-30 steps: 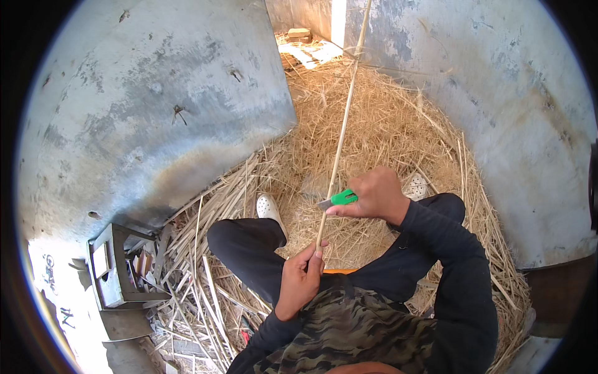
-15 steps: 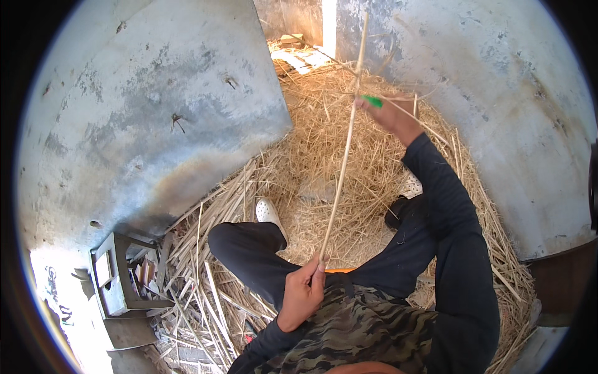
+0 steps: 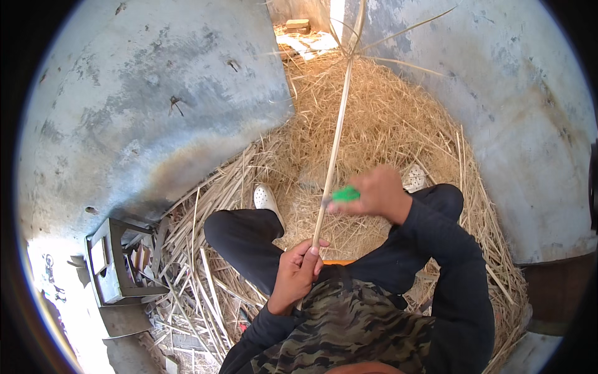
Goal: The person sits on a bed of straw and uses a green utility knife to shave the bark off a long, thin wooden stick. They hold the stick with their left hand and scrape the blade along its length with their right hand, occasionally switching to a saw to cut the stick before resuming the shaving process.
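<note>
Small dark marks [image 3: 48,265] are set against the bright area at the far left; they are too small and washed out to be read.

By the left hand [image 3: 296,271], a long pale stick [image 3: 334,140] is pinched near its lower end, the thumb being laid along it with the fingers curled underneath. The grip of the right hand [image 3: 377,196] is closed around the green handle of a knife [image 3: 346,194]; both are blurred. The blade is held at the stick, a little above the left hand, though firm contact cannot be told through the blur. The stick is slanted up and away between the knees, its upper part being fanned with thin, splayed strips [image 3: 405,30].

Compared with half a second earlier, when the right arm was stretched far up the stick, the knife is now brought back to about where it was seen a second ago. More strips are spread from the upper part, while the left hand is kept in nearly the same place.

Beyond the stick, the ground is covered by loose straw-coloured shavings [image 3: 380,112], flanked by grey walls [image 3: 473,124]. Longer slats [image 3: 205,237] are heaped at the left, beside a box-like frame [image 3: 115,274].
</note>
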Demonstrator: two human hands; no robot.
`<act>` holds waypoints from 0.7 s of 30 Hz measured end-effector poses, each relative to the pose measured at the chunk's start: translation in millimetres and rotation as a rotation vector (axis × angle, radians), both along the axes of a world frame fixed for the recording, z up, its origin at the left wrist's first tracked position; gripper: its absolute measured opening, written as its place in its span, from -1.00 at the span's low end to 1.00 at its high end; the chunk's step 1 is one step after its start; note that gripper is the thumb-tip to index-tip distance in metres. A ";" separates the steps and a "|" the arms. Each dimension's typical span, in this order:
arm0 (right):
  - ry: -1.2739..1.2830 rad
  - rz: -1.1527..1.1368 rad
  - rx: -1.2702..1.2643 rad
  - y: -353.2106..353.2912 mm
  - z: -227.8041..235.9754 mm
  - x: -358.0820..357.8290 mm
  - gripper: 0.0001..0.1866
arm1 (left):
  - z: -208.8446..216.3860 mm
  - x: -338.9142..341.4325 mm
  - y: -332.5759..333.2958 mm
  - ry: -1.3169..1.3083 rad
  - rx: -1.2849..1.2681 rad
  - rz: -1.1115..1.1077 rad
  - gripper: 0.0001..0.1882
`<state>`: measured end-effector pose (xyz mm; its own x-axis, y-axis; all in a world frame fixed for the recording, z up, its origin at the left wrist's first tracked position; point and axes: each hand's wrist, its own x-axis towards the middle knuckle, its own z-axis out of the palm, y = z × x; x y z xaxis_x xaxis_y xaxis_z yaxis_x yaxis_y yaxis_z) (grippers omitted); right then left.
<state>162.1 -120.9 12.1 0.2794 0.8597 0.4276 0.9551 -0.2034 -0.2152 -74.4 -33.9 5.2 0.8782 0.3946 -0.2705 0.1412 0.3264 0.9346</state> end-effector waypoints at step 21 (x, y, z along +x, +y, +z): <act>-0.016 -0.130 0.169 23.0 16.7 48.8 -0.34 | 13.2 -28.7 -16.3 0.047 0.046 -0.035 -0.71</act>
<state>210.9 -97.9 28.8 0.3752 0.7328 0.5676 0.9268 -0.2874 -0.2417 -103.0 -50.2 18.4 0.8783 0.3770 -0.2942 0.1961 0.2772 0.9406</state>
